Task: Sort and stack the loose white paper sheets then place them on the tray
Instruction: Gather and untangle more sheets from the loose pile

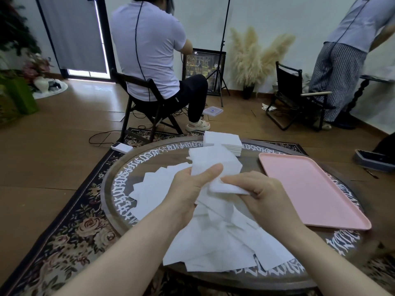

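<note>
Sorting looks partly done, judging by what lies on the round table (pixel 119 189): a squared stack of white sheets (pixel 224 142) sits at its far edge, while a loose heap of sheets (pixel 213 242) covers its near side. Above the heap, the left hand (pixel 188 189) grips a small held bundle (pixel 211 163), thumb curled over it; the right hand (pixel 263 193) pinches its lower corner. Right of the heap, the pink tray (pixel 310 189) holds no paper yet, and nothing blocks it.

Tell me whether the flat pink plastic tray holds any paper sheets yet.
Empty. The flat pink plastic tray shows only bare pink surface; the white sheets lie loose on the round table or are held in both hands.
</note>
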